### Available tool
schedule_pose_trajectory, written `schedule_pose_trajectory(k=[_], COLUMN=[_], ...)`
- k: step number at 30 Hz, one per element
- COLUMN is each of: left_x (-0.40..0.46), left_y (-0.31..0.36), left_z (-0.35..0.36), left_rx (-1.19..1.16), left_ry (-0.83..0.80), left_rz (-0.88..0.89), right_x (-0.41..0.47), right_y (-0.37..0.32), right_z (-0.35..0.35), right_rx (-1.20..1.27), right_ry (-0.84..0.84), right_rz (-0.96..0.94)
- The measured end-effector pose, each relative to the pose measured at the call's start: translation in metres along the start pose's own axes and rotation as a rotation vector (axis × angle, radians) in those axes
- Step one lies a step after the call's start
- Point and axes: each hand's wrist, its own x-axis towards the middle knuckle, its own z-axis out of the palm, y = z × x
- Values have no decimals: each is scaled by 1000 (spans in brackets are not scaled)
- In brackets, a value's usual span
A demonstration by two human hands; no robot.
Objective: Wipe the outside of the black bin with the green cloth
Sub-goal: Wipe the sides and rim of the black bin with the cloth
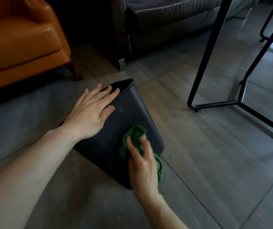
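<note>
The black bin (132,113) lies on its side on the grey tiled floor, its open mouth turned away from me toward the sofa. My left hand (91,113) rests flat on the bin's upper left side near the rim, fingers spread. My right hand (142,164) grips the bunched green cloth (135,134) and presses it against the bin's upward-facing wall close to the base. Part of the cloth hangs out to the right of my palm. My right hand looks blurred.
An orange leather armchair (22,40) stands at the far left. A dark sofa (165,22) runs along the back. Black metal table legs (215,52) rise at the right, with feet on the floor (206,162).
</note>
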Motion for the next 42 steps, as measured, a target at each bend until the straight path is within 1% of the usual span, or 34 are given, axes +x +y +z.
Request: schedule_pose_trajectory(k=[2,4,5,8,9,10,12,15,16,18,19,20,21,24,25,26,29,31,33,35,37,38,39,42], left_x=[-5,-9,-10,-11,-12,-13,-13,-12,-15,-17,-16,-15,-13,-11,-13,-15,-17,-13,-9,-6,-5,-4,-3,0], left_y=[-2,-1,0,2,2,2,3,4,8,6,5,5,5,10,10,9,9,12,15,13,12,13,14,19], left_z=[-1,0,0,1,0,0,0,-1,-2,-4,-4,-4,-4,2,4,5,6,5,4,2,0,0,0,2], left_rx=[-1,-15,-24,-40,-35,-31,-38,-37,-24,-2,1,-3,-9,-29,-29,-29,-39,-38,-19,8,22,24,25,15], left_ry=[-9,-9,-3,5,4,1,1,5,0,-7,-7,-3,1,-1,-12,-20,-14,-7,-14,-24,-32,-34,-36,-40], left_rz=[9,13,9,-15,-13,-8,-6,-19,-9,15,24,23,14,-1,8,19,8,-1,-2,-6,-9,-7,-2,16], right_x=[-24,-33,-29,1,11,17,16,-20,-35,-47,-46,-42,-35,-1,11,19,25,7,-17,-39,-54,-55,-52,-26], right_y=[-1,3,7,22,24,23,11,-8,-11,-10,-6,-1,4,29,36,40,30,14,-1,-11,-14,-12,-10,-10], right_z=[5,5,5,-1,-5,-8,-9,-3,-6,-8,-10,-10,-11,-23,-27,-29,-21,-9,-1,1,-4,-9,-15,-25], right_rx=[32,92,116,166,166,160,121,6,-26,-41,-46,-24,28,140,164,173,189,167,130,106,85,84,92,151], right_ry=[-22,-28,-12,105,130,140,114,31,-2,-59,-67,-56,-32,113,152,169,149,115,87,21,-44,-51,-34,119], right_rz=[-74,-26,52,393,457,459,348,53,-13,-79,-76,-18,96,504,588,616,568,487,371,232,87,37,21,117])
